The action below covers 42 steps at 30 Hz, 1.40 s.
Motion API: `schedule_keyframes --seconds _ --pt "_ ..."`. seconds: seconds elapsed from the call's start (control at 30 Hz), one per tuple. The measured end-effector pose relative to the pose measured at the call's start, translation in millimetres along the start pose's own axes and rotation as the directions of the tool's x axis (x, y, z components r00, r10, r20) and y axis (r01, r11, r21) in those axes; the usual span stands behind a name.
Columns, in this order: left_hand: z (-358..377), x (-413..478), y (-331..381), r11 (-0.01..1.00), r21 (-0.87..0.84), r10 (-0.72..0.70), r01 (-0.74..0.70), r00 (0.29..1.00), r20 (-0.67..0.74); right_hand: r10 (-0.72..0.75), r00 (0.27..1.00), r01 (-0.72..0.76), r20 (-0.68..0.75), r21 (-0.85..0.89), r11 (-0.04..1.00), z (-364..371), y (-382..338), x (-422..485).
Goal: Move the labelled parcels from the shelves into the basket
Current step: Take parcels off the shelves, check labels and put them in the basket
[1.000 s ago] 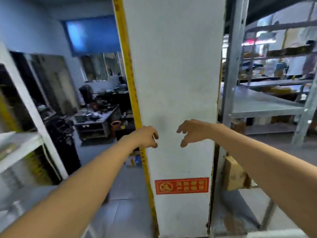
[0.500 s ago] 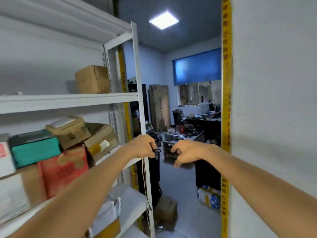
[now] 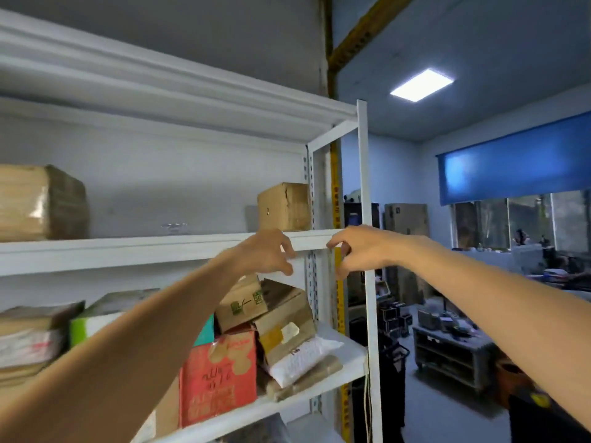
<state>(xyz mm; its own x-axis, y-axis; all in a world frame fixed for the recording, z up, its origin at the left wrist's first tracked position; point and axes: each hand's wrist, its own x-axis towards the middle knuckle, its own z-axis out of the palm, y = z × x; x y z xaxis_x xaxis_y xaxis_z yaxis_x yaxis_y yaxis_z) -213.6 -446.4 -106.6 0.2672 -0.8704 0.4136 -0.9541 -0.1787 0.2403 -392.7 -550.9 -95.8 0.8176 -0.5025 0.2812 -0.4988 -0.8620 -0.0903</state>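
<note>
My left hand (image 3: pixel 267 252) and right hand (image 3: pixel 358 249) are raised empty, fingers loosely spread and curled, in front of the white shelf (image 3: pixel 144 247) edge. Just above it sits a small brown cardboard parcel (image 3: pixel 284 206), upright, creased, near the shelf's right post.

storeroom, probably | white shelves (image 3: pixel 179 244) of parcels (image 3: pixel 284 206) (mostly cardboard)

upper shelf (image 3: pixel 160 247): two cardboard boxes (image 3: pixel 284 206) | lower shelf (image 3: pixel 348 353): stacked parcels (image 3: pixel 284 330)
</note>
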Motion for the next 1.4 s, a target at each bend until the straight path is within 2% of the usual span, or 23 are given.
schedule_keyframes --seconds 0.1,0.33,0.43,0.5,0.6,0.8,0.9,0.97,1.07,1.2,1.33,1.4 --pt "-20.7 28.9 -14.8 0.999 0.034 -0.021 0.024 0.997 -0.070 -0.055 0.995 0.054 -0.088 -0.007 0.999 -8.8 1.8 37.7" --pt "-36.8 85.6 -53.7 0.996 0.055 -0.049 0.065 0.966 -0.253 -0.100 0.979 0.101 -0.175 0.000 0.995 -13.4 18.7 105.2" --pt "-36.2 107.5 -60.4 0.994 0.060 -0.071 0.089 0.966 -0.250 -0.109 0.952 0.094 -0.287 -0.066 0.993 -21.1 33.7 127.7" --pt "-36.7 122.8 -62.4 0.988 0.069 -0.122 0.140 0.968 -0.221 -0.098 0.932 0.093 -0.350 -0.030 0.995 -27.9 44.5 145.6" --pt "-33.0 140.7 -62.3 0.985 0.046 -0.151 0.167 0.958 -0.244 -0.101 0.926 0.132 -0.363 0.060 0.989 -26.6 53.0 174.0" --pt "-18.3 167.4 -54.2 0.982 -0.174 -0.121 0.076 0.958 -0.259 -0.180 0.927 0.270 -0.329 0.252 0.929 -12.3 58.9 214.6" --pt "-12.0 176.6 -51.5 0.978 -0.204 -0.119 0.049 0.930 -0.349 -0.223 0.911 0.345 -0.348 0.343 0.874 -1.6 59.8 228.2" --pt "-7.3 177.5 -51.4 0.979 -0.198 -0.124 0.040 0.893 -0.433 -0.262 0.885 0.409 -0.385 0.373 0.833 7.2 59.2 234.1" --pt "5.4 172.9 -48.8 0.972 -0.234 -0.128 0.003 0.844 -0.520 -0.244 0.836 0.476 -0.492 0.426 0.770 13.6 60.8 237.6" --pt "13.9 168.4 -40.1 0.954 -0.292 -0.123 -0.067 0.800 -0.587 -0.217 0.778 0.522 -0.590 0.415 0.745 19.3 58.5 227.6" --pt "16.2 157.9 -25.4 0.774 -0.577 -0.165 -0.262 0.796 -0.583 -0.097 0.767 0.564 -0.634 0.594 0.573 19.2 51.4 213.1" --pt "16.9 155.7 -20.6 0.719 -0.624 -0.219 -0.305 0.753 -0.620 0.019 0.710 0.575 -0.704 0.596 0.560 17.7 47.3 210.6"
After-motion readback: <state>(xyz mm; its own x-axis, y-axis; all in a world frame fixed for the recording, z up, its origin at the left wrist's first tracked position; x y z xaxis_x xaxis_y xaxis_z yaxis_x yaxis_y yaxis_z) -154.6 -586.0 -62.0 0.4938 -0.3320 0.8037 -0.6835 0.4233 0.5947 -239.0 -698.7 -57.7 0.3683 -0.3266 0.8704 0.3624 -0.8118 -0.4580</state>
